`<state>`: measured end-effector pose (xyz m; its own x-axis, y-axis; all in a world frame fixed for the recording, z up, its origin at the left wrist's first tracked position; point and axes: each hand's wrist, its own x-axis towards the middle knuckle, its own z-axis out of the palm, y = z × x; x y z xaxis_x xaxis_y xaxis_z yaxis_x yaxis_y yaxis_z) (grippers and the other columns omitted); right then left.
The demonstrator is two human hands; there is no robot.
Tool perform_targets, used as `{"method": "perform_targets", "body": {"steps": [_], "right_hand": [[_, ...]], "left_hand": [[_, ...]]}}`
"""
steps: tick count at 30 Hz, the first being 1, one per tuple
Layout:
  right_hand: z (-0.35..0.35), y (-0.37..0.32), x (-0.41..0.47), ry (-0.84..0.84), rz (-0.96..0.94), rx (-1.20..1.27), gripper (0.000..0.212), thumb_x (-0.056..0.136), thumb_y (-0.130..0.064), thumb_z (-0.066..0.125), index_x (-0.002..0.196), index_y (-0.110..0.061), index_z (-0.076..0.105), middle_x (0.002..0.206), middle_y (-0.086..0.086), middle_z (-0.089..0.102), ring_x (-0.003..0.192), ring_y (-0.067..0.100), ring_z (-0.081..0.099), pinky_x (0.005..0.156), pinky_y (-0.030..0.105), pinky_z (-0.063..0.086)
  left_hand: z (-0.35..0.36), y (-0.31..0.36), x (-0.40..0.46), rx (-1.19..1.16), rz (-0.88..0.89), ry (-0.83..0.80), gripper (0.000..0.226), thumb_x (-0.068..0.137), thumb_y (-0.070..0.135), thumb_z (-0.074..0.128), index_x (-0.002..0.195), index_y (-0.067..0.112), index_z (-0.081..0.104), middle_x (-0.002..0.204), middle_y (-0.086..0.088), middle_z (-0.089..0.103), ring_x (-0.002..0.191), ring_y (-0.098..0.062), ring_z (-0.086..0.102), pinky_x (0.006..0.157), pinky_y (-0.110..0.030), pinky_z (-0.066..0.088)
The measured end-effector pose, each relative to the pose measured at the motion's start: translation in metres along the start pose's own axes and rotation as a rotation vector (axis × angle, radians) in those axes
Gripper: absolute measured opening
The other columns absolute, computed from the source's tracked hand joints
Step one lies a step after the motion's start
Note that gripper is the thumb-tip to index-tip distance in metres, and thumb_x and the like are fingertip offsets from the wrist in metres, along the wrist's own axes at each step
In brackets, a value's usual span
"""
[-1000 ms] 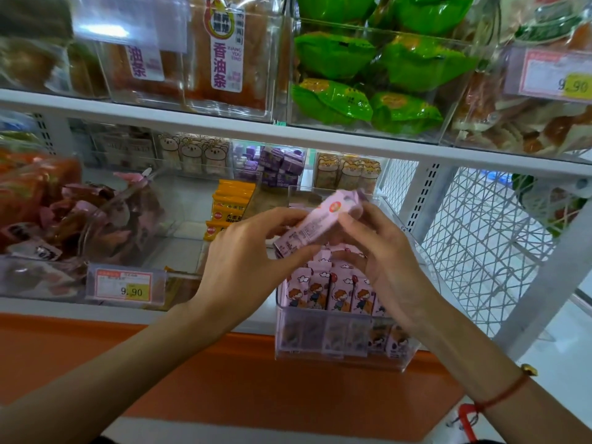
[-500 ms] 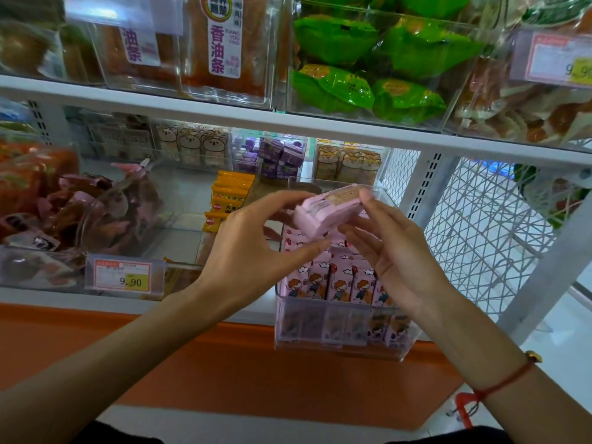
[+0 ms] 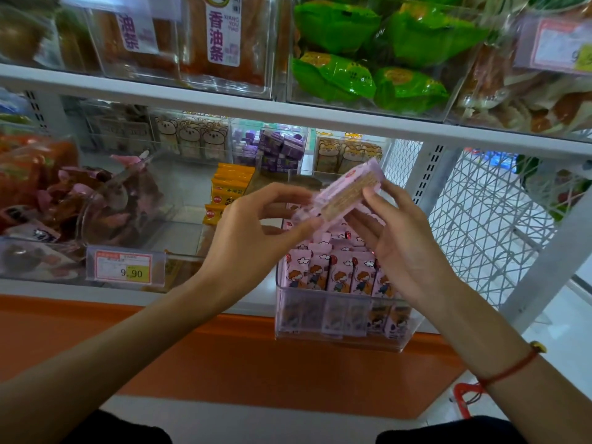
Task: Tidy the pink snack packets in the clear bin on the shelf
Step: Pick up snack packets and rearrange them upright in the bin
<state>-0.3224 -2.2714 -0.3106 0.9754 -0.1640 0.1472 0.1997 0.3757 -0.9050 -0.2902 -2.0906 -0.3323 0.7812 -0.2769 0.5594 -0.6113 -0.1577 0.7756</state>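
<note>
A clear bin juts over the front of the lower shelf, holding several pink snack packets with a cartoon child on them, standing upright in rows. Above the bin, a small stack of pink packets is held tilted, its right end higher. My left hand pinches the stack's lower left end between thumb and fingers. My right hand holds the stack from the right and below, fingers curled against it.
Left of the bin stand yellow packets and a clear bin of dark and pink snacks with a 9.90 price tag. The upper shelf carries green packets close overhead. A white wire mesh panel stands at right.
The stack has turned between my hands, its right end now higher and its flat edge facing me. Both hands stay above the bin.
</note>
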Motion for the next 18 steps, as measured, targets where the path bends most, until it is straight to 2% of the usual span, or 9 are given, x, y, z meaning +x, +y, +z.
{"method": "perform_targets", "body": {"steps": [3,6,9,11,13,15,16,18], "right_hand": [[0.003,-0.001,-0.002,-0.158,-0.083,-0.043,0.038,0.077,-0.004,0.061,0.112,-0.018,0.058,0.114,0.008,0.067,0.108,0.02,0.064,0.083,0.024,0.054],[0.007,0.001,-0.006,-0.259,-0.205,-0.234,0.032,0.08,0.005,0.06,0.1,-0.021,0.059,0.112,0.002,0.067,0.111,0.02,0.062,0.085,0.029,0.055],[0.009,0.004,-0.009,-0.314,-0.313,-0.389,0.031,0.083,0.005,0.06,0.104,-0.018,0.057,0.116,0.001,0.066,0.112,0.015,0.061,0.09,0.034,0.054],[0.01,0.003,-0.01,-0.334,-0.348,-0.451,0.032,0.085,0.003,0.062,0.106,-0.019,0.057,0.119,0.001,0.065,0.113,0.015,0.061,0.091,0.038,0.054],[0.012,0.004,-0.01,-0.328,-0.371,-0.471,0.04,0.083,-0.003,0.067,0.116,-0.022,0.055,0.122,0.0,0.063,0.113,0.013,0.061,0.091,0.035,0.054],[0.014,0.007,-0.01,-0.243,-0.379,-0.492,0.06,0.076,-0.018,0.075,0.128,-0.025,0.048,0.122,0.001,0.061,0.11,0.01,0.062,0.09,0.032,0.053],[0.014,0.008,-0.01,-0.186,-0.382,-0.502,0.066,0.07,-0.025,0.077,0.129,-0.024,0.046,0.119,-0.001,0.063,0.106,0.008,0.063,0.087,0.031,0.055],[0.014,0.01,-0.009,-0.105,-0.388,-0.484,0.058,0.066,-0.031,0.076,0.117,-0.021,0.052,0.104,-0.008,0.069,0.097,0.006,0.066,0.078,0.027,0.057]], "left_hand": [[-0.006,-0.008,0.003,0.014,-0.029,0.012,0.043,0.077,0.021,0.074,0.117,0.03,0.059,0.111,0.021,0.063,0.101,0.003,0.063,0.076,-0.015,0.055],[-0.009,-0.013,0.004,0.048,-0.026,-0.004,0.052,0.08,0.014,0.073,0.128,0.024,0.056,0.112,0.02,0.061,0.104,0.004,0.061,0.079,-0.009,0.051],[-0.01,-0.014,0.004,0.061,0.005,0.003,0.046,0.081,0.009,0.072,0.122,0.027,0.059,0.11,0.017,0.065,0.102,-0.001,0.063,0.082,-0.012,0.051],[-0.011,-0.015,0.005,0.078,0.013,0.007,0.042,0.081,0.008,0.072,0.12,0.022,0.062,0.112,0.01,0.067,0.103,-0.004,0.063,0.085,-0.015,0.052],[-0.011,-0.015,0.005,0.071,0.018,0.028,0.04,0.081,0.009,0.072,0.118,0.02,0.062,0.113,0.008,0.068,0.102,-0.005,0.064,0.085,-0.016,0.053],[-0.011,-0.013,0.005,0.073,0.036,0.073,0.04,0.079,0.014,0.074,0.116,0.024,0.062,0.11,0.012,0.067,0.099,-0.006,0.065,0.084,-0.021,0.055],[-0.01,-0.012,0.005,0.101,0.057,0.096,0.04,0.078,0.017,0.075,0.115,0.027,0.062,0.108,0.015,0.067,0.098,-0.005,0.065,0.082,-0.022,0.055],[-0.009,-0.009,0.005,0.182,0.108,0.124,0.041,0.075,0.024,0.077,0.113,0.03,0.062,0.105,0.019,0.065,0.094,-0.001,0.064,0.077,-0.023,0.055]]}}
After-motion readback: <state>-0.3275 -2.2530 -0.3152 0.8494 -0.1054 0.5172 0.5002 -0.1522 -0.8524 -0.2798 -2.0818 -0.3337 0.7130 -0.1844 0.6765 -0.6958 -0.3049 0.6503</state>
